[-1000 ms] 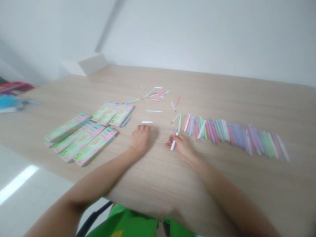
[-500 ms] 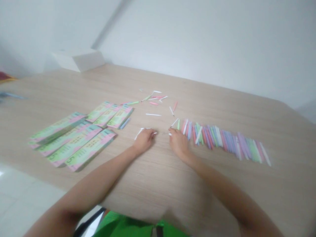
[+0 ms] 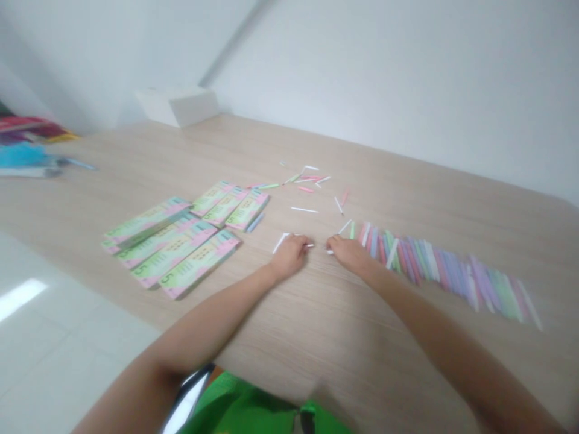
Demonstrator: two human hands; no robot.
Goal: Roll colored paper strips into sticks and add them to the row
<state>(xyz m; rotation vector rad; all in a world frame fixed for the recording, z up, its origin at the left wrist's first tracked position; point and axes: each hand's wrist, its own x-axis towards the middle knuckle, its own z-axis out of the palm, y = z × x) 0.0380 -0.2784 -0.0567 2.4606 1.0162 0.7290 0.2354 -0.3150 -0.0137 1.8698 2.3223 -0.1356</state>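
My left hand [image 3: 290, 255] is closed around a thin white stick [image 3: 281, 241] that pokes out at both sides of the fingers. My right hand [image 3: 349, 252] is closed too, a small white piece [image 3: 330, 251] showing at its fingertips, close to the left hand. Both hands rest on the wooden table [image 3: 316, 337]. Just right of my right hand lies a long row of pastel sticks [image 3: 443, 271], pink, green, blue, purple and white. Loose sticks and small pieces [image 3: 312, 181] lie scattered beyond the hands.
Several green-and-pink flat packs [image 3: 181, 241] lie to the left on the table. A white box [image 3: 178, 103] stands at the far corner by the wall. Colourful items [image 3: 27, 154] lie at the far left edge. A green garment [image 3: 244, 410] shows at the bottom.
My hands have drawn closer together, their fingertips nearly meeting. The left hand closed on a white stick from the table a second ago and still holds it. The view has shifted.
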